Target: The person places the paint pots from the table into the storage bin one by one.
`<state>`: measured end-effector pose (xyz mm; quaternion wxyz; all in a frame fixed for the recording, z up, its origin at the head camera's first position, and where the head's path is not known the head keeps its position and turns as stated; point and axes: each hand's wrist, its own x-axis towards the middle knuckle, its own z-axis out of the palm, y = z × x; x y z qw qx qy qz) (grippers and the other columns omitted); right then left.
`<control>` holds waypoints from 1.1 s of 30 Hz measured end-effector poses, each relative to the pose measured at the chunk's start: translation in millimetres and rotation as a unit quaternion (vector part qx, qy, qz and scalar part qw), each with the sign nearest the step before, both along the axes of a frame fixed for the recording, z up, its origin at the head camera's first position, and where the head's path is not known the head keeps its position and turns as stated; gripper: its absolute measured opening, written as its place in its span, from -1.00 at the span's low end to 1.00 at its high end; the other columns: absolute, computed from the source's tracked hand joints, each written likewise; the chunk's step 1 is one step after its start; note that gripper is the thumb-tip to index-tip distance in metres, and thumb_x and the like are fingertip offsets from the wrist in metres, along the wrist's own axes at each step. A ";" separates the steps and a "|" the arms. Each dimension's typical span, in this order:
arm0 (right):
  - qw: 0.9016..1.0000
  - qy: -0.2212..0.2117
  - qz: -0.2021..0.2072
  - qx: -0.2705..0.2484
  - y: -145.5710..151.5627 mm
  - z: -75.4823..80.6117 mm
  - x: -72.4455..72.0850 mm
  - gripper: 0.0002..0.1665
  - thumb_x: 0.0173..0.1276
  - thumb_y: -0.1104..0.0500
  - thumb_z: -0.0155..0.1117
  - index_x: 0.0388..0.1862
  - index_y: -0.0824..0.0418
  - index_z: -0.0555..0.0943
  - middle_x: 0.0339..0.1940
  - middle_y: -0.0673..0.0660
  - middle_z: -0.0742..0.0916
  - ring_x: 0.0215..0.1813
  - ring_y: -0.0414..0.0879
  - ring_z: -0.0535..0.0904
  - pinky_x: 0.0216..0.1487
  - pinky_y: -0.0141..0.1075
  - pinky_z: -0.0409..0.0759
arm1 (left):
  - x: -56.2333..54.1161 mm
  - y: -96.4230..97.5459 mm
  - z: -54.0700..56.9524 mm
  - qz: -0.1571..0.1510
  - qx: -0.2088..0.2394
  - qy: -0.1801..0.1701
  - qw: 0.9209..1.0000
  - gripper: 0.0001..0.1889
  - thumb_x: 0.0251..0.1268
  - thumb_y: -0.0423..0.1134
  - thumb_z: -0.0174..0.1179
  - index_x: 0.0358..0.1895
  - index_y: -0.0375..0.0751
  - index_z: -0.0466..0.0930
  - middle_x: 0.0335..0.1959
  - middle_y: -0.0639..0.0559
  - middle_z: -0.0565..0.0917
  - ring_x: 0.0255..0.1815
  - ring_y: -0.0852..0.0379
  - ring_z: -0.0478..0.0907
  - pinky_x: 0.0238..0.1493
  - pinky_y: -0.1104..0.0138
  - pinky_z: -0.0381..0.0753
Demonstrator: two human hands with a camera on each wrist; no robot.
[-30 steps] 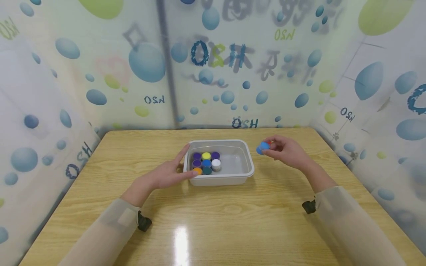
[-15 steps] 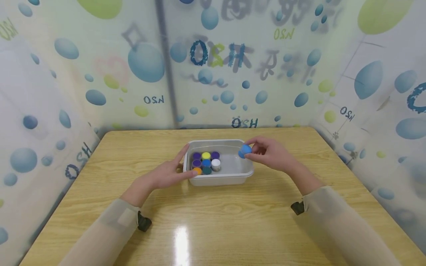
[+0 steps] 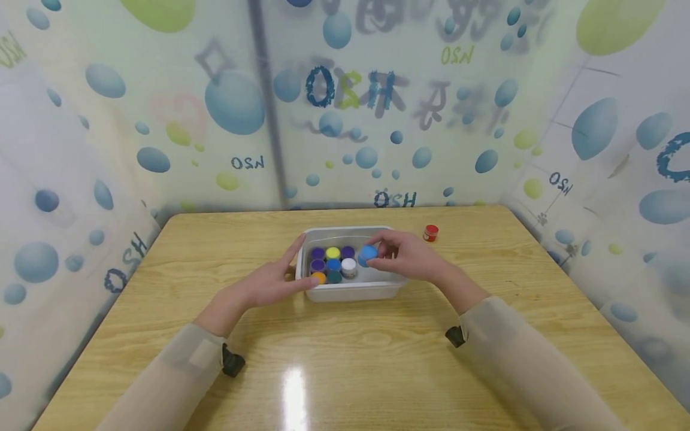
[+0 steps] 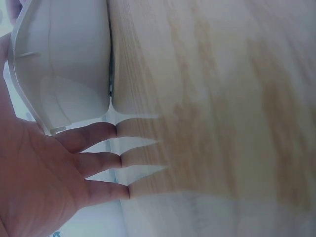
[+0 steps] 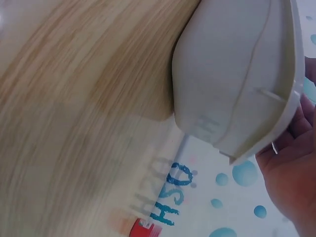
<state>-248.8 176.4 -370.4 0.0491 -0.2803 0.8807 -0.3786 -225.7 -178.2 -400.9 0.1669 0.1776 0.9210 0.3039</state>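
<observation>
My right hand (image 3: 409, 254) pinches a small light-blue-lidded jar (image 3: 369, 254) between thumb and fingers, over the right part of a light grey plastic bin (image 3: 356, 293). My left hand (image 3: 264, 284) rests against the bin's left end, thumb and index finger spread along its rim. In the left wrist view its other fingers (image 4: 101, 162) reach down to the table, fairly straight. Inside the bin's left half stand several small jars: purple lids, a yellow lid (image 3: 333, 254), a blue lid (image 3: 333, 264), a white jar (image 3: 349, 267), a dark green lid (image 3: 334, 277) and an orange lid (image 3: 319, 278).
A small red jar (image 3: 430, 233) stands on the wooden table (image 3: 377, 359) behind and right of the bin. Patterned curtain walls (image 3: 345, 137) enclose the table at the back and both sides.
My right hand has carried the light-blue-lidded jar leftward, from beside the bin to over its inside. The red jar, earlier behind that hand, now shows. My left hand stays put.
</observation>
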 end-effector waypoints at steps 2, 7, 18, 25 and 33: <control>1.000 0.004 0.008 0.005 -4.8 -2.0 -2.2 -0.61 0.46 0.07 0.58 0.20 0.04 0.74 -0.27 -0.02 0.72 -0.21 -0.05 0.60 -0.15 -0.28 0.61 | 0.1 0.2 0.5 -0.002 0.003 0.001 1.000 0.18 0.45 0.58 0.12 0.80 0.45 -0.56 0.62 -0.41 0.46 0.60 -0.48 0.45 0.55 -0.38 0.43; 0.999 0.000 0.035 -0.005 -17.9 -4.3 -6.8 -0.63 0.49 0.12 0.55 0.22 0.11 0.74 -0.27 -0.01 0.73 -0.22 -0.07 0.62 -0.10 -0.28 0.66 | 0.1 0.3 0.0 -0.004 0.007 0.003 1.000 0.18 0.46 0.58 0.12 0.80 0.44 -0.55 0.61 -0.41 0.47 0.59 -0.47 0.47 0.55 -0.37 0.44; 0.997 -0.004 0.063 -0.044 -32.7 -9.0 -11.0 -0.68 0.49 0.19 0.54 0.17 0.17 0.76 -0.31 0.02 0.73 -0.26 -0.07 0.61 -0.13 -0.32 0.65 | -1.2 0.0 -1.2 -0.004 0.009 0.002 1.000 0.19 0.45 0.58 0.12 0.81 0.43 -0.55 0.61 -0.41 0.48 0.57 -0.46 0.50 0.53 -0.36 0.46; 0.998 -0.037 0.041 -0.023 -30.3 -13.5 -9.6 -0.67 0.49 0.10 0.55 0.17 0.10 0.77 -0.30 0.00 0.74 -0.22 -0.08 0.63 -0.08 -0.27 0.66 | -0.8 2.0 0.1 -0.003 0.005 0.005 1.000 0.18 0.45 0.58 0.12 0.81 0.42 -0.54 0.63 -0.40 0.45 0.57 -0.47 0.49 0.53 -0.37 0.45; 0.998 -0.043 0.040 0.024 -29.4 -11.7 -10.1 -0.64 0.49 -0.01 0.54 0.18 0.03 0.77 -0.27 -0.04 0.77 -0.23 -0.10 0.63 -0.10 -0.25 0.65 | -0.6 2.8 1.5 -0.002 0.001 0.011 1.000 0.18 0.47 0.56 0.12 0.82 0.39 -0.53 0.63 -0.44 0.44 0.56 -0.47 0.50 0.52 -0.36 0.48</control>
